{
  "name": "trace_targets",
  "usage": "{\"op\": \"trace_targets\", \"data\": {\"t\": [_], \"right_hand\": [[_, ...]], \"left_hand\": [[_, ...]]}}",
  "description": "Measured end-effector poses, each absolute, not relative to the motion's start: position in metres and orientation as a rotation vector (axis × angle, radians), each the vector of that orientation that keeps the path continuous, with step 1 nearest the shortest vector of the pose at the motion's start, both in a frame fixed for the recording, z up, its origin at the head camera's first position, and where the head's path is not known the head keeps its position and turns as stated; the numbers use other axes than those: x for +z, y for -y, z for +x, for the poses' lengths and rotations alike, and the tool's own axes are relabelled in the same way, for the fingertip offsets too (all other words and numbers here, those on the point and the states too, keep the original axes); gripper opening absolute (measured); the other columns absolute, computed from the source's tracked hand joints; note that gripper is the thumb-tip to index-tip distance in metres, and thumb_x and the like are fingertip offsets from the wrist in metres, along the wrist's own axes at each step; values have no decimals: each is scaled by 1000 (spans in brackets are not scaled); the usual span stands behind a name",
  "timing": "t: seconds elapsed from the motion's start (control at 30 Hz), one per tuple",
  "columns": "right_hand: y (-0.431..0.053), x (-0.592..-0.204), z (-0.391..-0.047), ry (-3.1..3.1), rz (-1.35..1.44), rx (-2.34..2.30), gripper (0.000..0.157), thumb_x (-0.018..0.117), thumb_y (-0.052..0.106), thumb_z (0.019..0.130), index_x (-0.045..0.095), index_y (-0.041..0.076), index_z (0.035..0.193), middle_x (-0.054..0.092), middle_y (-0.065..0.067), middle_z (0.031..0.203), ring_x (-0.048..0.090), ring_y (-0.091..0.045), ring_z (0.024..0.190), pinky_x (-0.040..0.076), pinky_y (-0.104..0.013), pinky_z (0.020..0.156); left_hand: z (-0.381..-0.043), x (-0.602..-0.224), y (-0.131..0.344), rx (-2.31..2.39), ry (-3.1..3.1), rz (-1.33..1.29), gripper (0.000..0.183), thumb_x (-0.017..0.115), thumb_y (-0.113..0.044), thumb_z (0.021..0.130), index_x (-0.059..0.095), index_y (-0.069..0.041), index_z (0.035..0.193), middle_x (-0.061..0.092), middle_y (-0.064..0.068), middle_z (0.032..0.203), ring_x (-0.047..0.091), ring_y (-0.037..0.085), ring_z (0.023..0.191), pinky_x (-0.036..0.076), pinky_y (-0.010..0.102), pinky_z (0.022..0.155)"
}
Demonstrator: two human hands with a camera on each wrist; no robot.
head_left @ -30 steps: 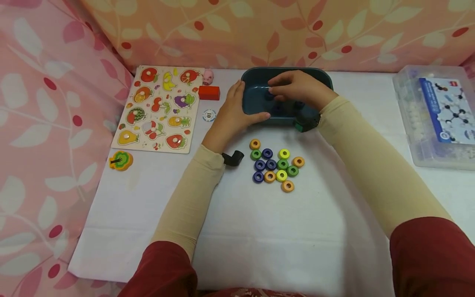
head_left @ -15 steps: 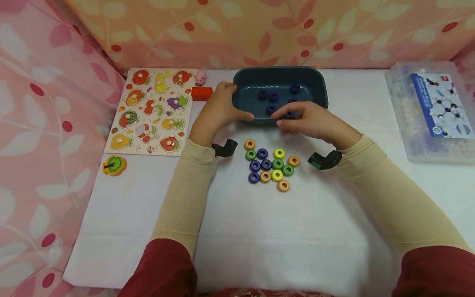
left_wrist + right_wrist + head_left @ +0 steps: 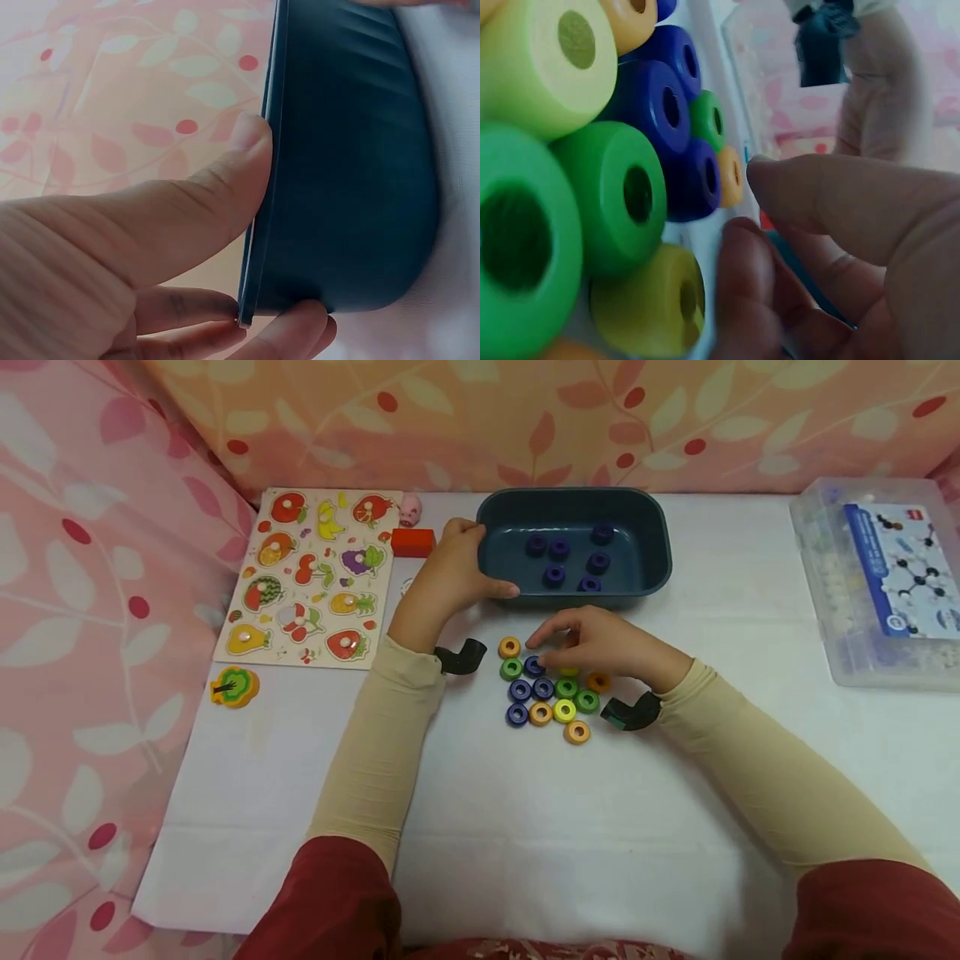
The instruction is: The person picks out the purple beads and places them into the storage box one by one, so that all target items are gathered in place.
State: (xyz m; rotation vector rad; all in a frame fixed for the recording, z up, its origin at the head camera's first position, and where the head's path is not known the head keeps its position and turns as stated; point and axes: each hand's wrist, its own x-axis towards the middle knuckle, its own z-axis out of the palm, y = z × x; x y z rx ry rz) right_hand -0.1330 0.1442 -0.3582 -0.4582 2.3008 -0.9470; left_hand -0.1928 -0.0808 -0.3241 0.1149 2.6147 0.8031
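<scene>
A dark teal plastic tub [image 3: 652, 589] stands at the back of the table with several purple wooden beads [image 3: 554, 576] on its floor. My left hand [image 3: 450, 568] holds the tub's left end, thumb along the near rim; the left wrist view shows the thumb [image 3: 217, 195] against the rim and fingertips against the wall. Over the loose beads hovers my right hand [image 3: 611, 647], its thumb and index finger spread close to a purple bead [image 3: 532, 668]. In the right wrist view nothing lies between thumb and fingers, which are near the purple bead [image 3: 682, 184].
Orange, green, yellow and purple beads [image 3: 566, 689] cluster in front of the tub. To the left lie a fruit peg puzzle [image 3: 345, 635], a red block [image 3: 413, 542], a pink pig figure [image 3: 409, 510] and a tree-shaped piece [image 3: 235, 686]. A clear molecule-kit box [image 3: 862, 668] sits at right.
My right hand has come out of the tub and moved toward me over the loose beads. The purple beads in the tub now show uncovered. My left hand keeps its hold on the tub.
</scene>
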Motion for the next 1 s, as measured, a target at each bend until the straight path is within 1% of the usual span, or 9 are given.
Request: {"op": "trace_targets", "data": {"t": [0.17, 0.33, 0.43, 0.57, 0.77, 0.87, 1.0], "right_hand": [[-130, -362, -135, -2348, -502, -909, 22, 80, 28, 86, 77, 26, 108, 69, 3, 105, 58, -21, 81, 48, -34, 72], [-130, -369, -138, -2327, -481, -864, 22, 80, 31, 86, 77, 25, 107, 72, 2, 100, 58, -20, 83, 46, -34, 73], [-136, -372, -140, -2333, -472, -855, 21, 78, 31, 88, 77, 26, 109, 73, 3, 102, 58, -19, 86, 46, -33, 75], [-145, -373, -141, -2367, -444, -856, 19, 73, 27, 92, 76, 26, 111, 72, 4, 111, 56, -19, 92, 45, -33, 79], [-156, -371, -140, -2441, -419, -803, 19, 66, 26, 96, 75, 22, 112, 72, 1, 115, 57, -21, 96, 45, -35, 84], [-160, -367, -139, -2471, -431, -764, 19, 65, 27, 97, 75, 20, 112, 72, -1, 113, 57, -21, 94, 45, -35, 82], [-166, -352, -135, -2485, -404, -755, 20, 66, 28, 96, 76, 19, 111, 74, -2, 107, 59, -20, 86, 46, -32, 72]], "left_hand": [[-193, -327, 80, 824, -2617, 116, 106, 84, -46, 78, 25, -12, 160, 14, 2, 166, 34, 21, 145, 33, 37, 121], [-193, -328, 79, 828, -2620, 137, 103, 83, -45, 79, 27, -10, 159, 13, 2, 166, 36, 22, 143, 34, 37, 120], [-193, -328, 79, 821, -2619, 138, 105, 83, -45, 79, 25, -10, 159, 12, 2, 166, 36, 21, 144, 33, 36, 121], [-193, -327, 80, 827, -2620, 134, 106, 83, -45, 79, 23, -11, 160, 11, 1, 166, 34, 20, 145, 31, 34, 122], [-193, -327, 79, 840, -2613, 126, 108, 84, -45, 79, 21, -12, 161, 10, -1, 167, 32, 19, 147, 30, 35, 122], [-193, -326, 79, 838, -2612, 115, 108, 84, -45, 79, 20, -13, 161, 10, 0, 167, 32, 21, 147, 30, 36, 122], [-192, -326, 78, 838, -2611, 100, 109, 84, -44, 79, 19, -13, 161, 10, 2, 167, 32, 22, 146, 31, 38, 122]]}}
